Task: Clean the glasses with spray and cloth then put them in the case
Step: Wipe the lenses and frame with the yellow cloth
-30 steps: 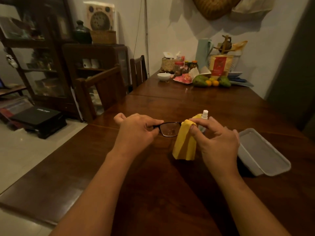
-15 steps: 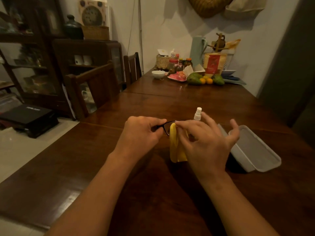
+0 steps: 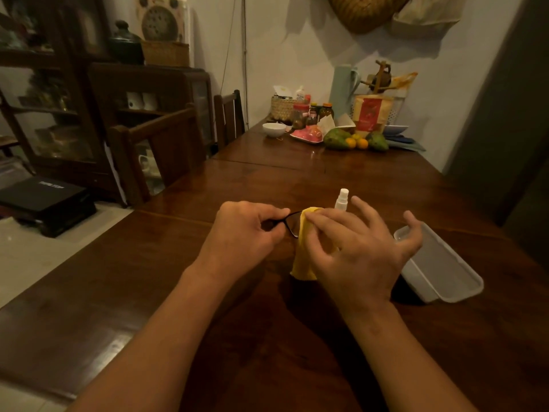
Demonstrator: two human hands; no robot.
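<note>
— Case [image 3: 439, 269] on the table [image 3: 124, 292], what's inside?

— Nothing I can see. One case, one spray bottle [image 3: 341, 199], one yellow cloth [image 3: 303, 257].

— And the glasses [image 3: 289, 223]?

— Dark frame, between both hands. The left hand [image 3: 246, 236] pinches one side. The right hand [image 3: 359, 248] presses the cloth on a lens, other fingers spread.

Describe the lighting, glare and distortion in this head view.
Head view: dim, warm indoor light; soft glare on the wooden table; wide-angle bending tilts the cabinet at left; the left hand and the right hand wiping the glasses with the yellow cloth look slightly soft.
</note>
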